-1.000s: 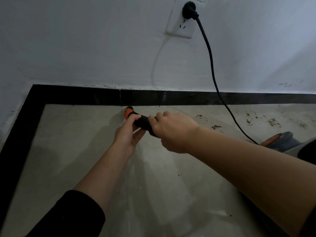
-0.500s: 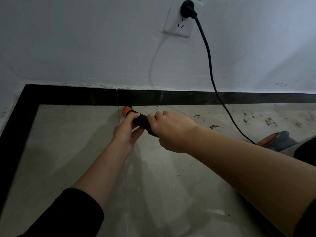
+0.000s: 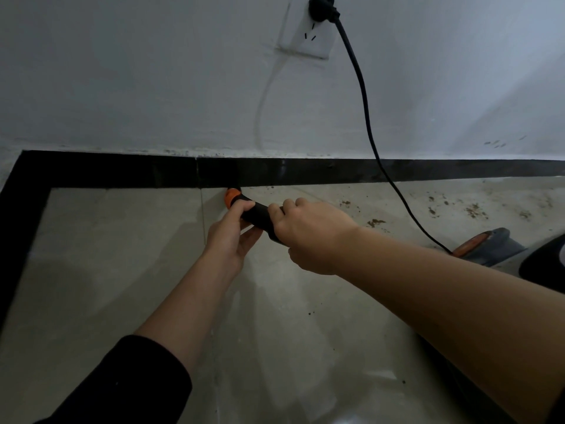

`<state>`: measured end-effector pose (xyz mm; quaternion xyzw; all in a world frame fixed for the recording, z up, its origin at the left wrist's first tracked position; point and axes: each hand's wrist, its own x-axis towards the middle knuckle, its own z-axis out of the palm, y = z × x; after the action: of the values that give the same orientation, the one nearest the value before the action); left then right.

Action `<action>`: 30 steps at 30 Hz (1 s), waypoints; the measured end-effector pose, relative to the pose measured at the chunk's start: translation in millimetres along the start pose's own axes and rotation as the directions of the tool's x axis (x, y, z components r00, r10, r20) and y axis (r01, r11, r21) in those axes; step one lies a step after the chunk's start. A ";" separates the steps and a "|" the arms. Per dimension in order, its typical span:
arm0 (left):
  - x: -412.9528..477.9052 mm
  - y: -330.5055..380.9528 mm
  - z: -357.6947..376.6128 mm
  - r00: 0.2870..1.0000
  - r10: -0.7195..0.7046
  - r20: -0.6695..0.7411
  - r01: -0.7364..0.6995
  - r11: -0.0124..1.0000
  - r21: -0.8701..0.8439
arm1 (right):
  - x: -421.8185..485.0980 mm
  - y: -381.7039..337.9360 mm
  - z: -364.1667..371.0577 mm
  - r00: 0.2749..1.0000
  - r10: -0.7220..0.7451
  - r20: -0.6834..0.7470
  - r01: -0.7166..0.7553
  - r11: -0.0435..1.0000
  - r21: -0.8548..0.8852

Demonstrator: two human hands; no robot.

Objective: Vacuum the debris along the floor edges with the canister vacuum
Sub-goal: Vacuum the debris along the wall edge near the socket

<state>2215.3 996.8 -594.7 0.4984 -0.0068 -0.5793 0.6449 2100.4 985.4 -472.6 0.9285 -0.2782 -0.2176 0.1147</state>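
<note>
Glossy pale floor tiles (image 3: 122, 270) and polished black skirting (image 3: 107, 171) meet a matt painted wall (image 3: 153, 87); the nozzle (image 3: 256, 214) is matt black plastic.

- The vacuum tube (image 3: 258, 214) shows only a short black stretch and its orange tip (image 3: 231, 198). The left hand (image 3: 232, 237) and the right hand (image 3: 308, 237) gripping it cover the rest, and its run past the right hand is hidden.
- The tip's mouth faces the black baseboard (image 3: 122, 171) and cannot be seen.
- The plug (image 3: 322, 7) is cut by the top edge.
- The cord (image 3: 365, 96) drops out of sight at a grey and orange object (image 3: 489, 246), which is itself partly hidden by the right forearm and cannot be identified.
- The debris (image 3: 474, 209) specks are too small to identify.
</note>
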 end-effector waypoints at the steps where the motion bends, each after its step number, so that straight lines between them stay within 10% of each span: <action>1: 0.4 -1.3 2.0 1.000 -0.002 0.004 0.002 1.000 0.001 | -1.3 1.3 0.4 1.000 0.003 0.005 -0.003 1.000 0.002; 30: 3.9 -27.0 58.3 0.995 -0.085 0.051 0.083 0.996 0.036 | -29.6 39.7 8.3 0.998 0.056 0.032 -0.055 0.998 -0.022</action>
<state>2162.4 961.4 -585.1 0.4937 -0.0126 -0.6186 0.6111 2055.7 968.9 -456.5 0.9155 -0.3034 -0.2324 0.1260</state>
